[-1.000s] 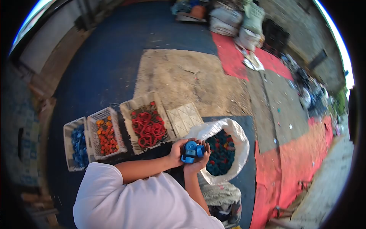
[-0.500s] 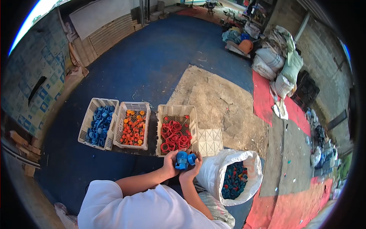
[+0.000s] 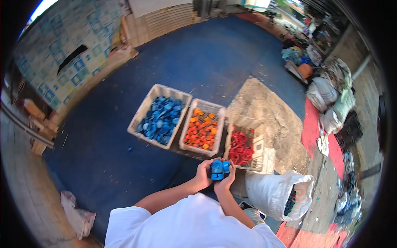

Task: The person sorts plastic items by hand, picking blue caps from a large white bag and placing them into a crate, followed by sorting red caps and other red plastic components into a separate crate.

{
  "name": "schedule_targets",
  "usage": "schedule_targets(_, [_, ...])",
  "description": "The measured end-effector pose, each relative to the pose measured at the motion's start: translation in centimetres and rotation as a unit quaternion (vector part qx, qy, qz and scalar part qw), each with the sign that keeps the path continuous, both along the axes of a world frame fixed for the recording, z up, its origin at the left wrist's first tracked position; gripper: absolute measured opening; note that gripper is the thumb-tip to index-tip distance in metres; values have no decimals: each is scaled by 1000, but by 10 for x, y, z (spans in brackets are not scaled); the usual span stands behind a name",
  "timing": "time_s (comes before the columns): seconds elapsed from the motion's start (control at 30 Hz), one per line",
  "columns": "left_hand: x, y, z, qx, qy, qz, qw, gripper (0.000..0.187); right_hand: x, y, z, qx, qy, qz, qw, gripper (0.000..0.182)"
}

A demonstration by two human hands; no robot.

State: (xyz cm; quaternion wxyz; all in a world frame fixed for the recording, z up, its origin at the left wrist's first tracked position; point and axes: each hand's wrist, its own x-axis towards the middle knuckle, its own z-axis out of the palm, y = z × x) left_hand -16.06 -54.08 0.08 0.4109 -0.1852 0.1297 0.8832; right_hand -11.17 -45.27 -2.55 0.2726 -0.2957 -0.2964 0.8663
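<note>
Several blue plastic caps [image 3: 217, 170] are cupped between my two hands, held close together in front of my body. My left hand [image 3: 203, 174] is curled round them from the left side. From the right, my right hand [image 3: 226, 182] closes on them, with one cap near its fingertips. Just beyond my hands stands a pale crate of red ring-shaped caps [image 3: 240, 149]. Left of it, a white crate [image 3: 185, 146] holds orange and yellow caps [image 3: 202, 131]. Blue caps [image 3: 162, 120] fill the leftmost crate [image 3: 138, 120].
A white sack [image 3: 264, 188] with mixed caps inside leans open at my right. One loose blue cap [image 3: 130, 149] lies on the blue floor. Stuffed sacks [image 3: 324, 93] are piled along the right wall. A crumpled plastic bag [image 3: 78, 215] lies at the lower left.
My view has turned left, so the crates and sack appear further right. Both hands still hold the blue caps, now closer together, with the right-hand cap nearer the others.
</note>
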Motion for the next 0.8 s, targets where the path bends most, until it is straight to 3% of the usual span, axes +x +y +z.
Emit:
schedule_targets(0.07, [-6, -39, -10, -18, -23, 45, 999, 43, -10, -32, -9, -45, -6, 48, 998, 46])
schedule_targets(0.2, [-30, -103, -6, -46, -4, 101, 994, 42, -45, -87, -13, -20, 8, 117, 993, 47])
schedule_targets(0.43, [-88, -158, -17, -53, 22, 179, 982, 41, -119, -151, 7, -14, -29, 151, 988, 47])
schedule_targets(0.8, [-249, -210, -53, -122, 90, 168, 974, 53, -281, -195, -42, -86, -32, 170, 981, 43])
